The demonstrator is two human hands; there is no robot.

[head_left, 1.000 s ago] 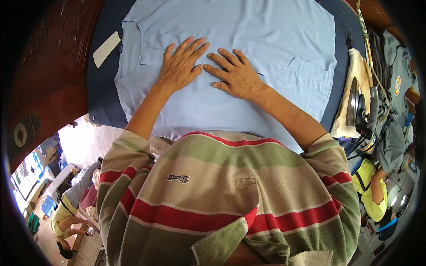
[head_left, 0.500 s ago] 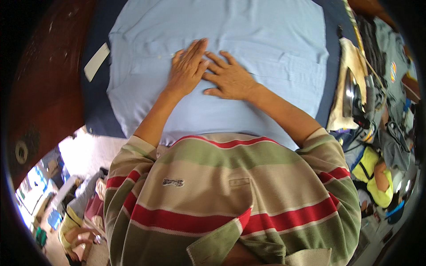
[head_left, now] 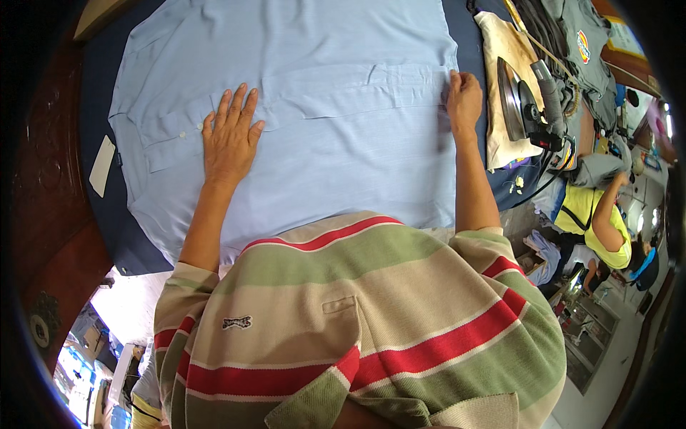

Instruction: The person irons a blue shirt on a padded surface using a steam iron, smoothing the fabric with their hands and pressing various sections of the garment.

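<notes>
A light blue shirt [head_left: 343,164] lies spread over a dark navy cloth, its placket running crosswise with small buttons toward the left. My left hand [head_left: 232,136] rests flat on the shirt near the placket, fingers stretched and slightly spread, holding nothing. At the shirt's right edge, my right hand [head_left: 464,100] has its fingers bent together, pinching the hem by the end of the placket. The fabric there shows small wrinkles.
An iron [head_left: 516,107] with a dark grey handle lies on a cream cloth pad [head_left: 500,43] just right of my right hand. A white card [head_left: 102,166] lies at the left on the navy cloth [head_left: 96,207]. Grey garments [head_left: 582,43] are at the far right, a person in yellow [head_left: 607,229] beyond.
My hands were close together on the middle of the shirt. Now they are apart: the left has moved left, the right out to the hem, where its fingers have closed. The view has shifted right.
</notes>
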